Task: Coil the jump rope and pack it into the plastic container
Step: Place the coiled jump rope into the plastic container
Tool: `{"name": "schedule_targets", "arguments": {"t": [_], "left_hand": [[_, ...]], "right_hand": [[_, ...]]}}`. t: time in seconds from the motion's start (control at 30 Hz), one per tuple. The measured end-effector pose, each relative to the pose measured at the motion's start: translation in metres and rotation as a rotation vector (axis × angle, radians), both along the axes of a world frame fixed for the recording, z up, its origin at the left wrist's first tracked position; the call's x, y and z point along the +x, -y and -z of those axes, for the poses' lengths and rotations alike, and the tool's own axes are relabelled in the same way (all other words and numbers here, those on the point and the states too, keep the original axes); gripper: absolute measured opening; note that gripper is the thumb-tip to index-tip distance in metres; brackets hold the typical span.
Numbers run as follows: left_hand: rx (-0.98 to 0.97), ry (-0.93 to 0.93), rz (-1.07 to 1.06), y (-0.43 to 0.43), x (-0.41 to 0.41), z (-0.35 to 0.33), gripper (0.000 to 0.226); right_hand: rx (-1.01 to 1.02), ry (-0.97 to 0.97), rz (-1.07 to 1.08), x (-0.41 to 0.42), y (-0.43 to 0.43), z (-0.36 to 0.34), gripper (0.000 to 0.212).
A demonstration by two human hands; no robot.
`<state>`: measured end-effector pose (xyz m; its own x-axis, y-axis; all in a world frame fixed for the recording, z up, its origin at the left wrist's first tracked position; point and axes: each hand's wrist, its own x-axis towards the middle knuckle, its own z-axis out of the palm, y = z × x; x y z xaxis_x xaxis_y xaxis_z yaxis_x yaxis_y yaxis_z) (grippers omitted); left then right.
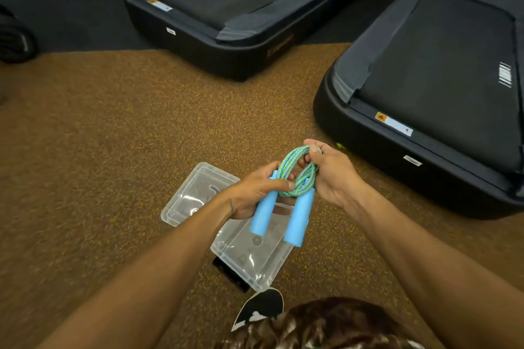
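Left hand [255,190] grips the near side of the coiled blue-green braided jump rope [295,178], thumb across the strands. Right hand [331,176] holds the far end of the coil, fingers curled round the loops. The rope's two light-blue foam handles [265,212] hang side by side below the hands, rope fully off the floor. Clear rectangular plastic container [249,258] sits open on the brown speckled floor [99,136], directly under the hands. Clear plastic lid [192,193] lies just left of the left hand, beside the container. Two black treadmills [439,79] stand beyond the right hand.
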<state>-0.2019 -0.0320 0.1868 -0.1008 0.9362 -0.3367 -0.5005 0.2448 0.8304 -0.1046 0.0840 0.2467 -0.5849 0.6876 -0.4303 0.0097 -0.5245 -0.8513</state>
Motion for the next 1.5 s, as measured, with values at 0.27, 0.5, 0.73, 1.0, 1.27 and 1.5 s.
{"name": "schedule_targets", "arguments": {"t": [0.27,0.5,0.73,1.0,1.27,1.5], "left_hand": [[-0.109,0.151,-0.04,0.012,0.012,0.053,0.064],[-0.271,0.124,0.0,0.017,0.0,0.089,0.056],[-0.46,0.023,0.039,0.013,0.007,0.136,0.047],[-0.277,0.047,-0.084,0.018,-0.015,0.13,0.043],[-0.142,0.361,-0.07,0.025,-0.028,0.118,0.046],[-0.34,0.237,-0.078,0.023,-0.016,0.144,0.037]], "right_hand": [[-0.024,0.139,0.003,-0.009,0.014,0.059,0.017],[0.253,0.421,-0.44,0.006,-0.016,0.111,0.009],[0.256,0.528,-0.476,0.004,-0.014,0.157,0.016],[0.013,0.387,-0.158,-0.029,0.006,0.167,0.016],[-0.166,0.232,0.025,-0.049,0.013,0.139,0.016],[-0.022,0.353,-0.118,-0.028,0.014,0.185,0.016]]}}
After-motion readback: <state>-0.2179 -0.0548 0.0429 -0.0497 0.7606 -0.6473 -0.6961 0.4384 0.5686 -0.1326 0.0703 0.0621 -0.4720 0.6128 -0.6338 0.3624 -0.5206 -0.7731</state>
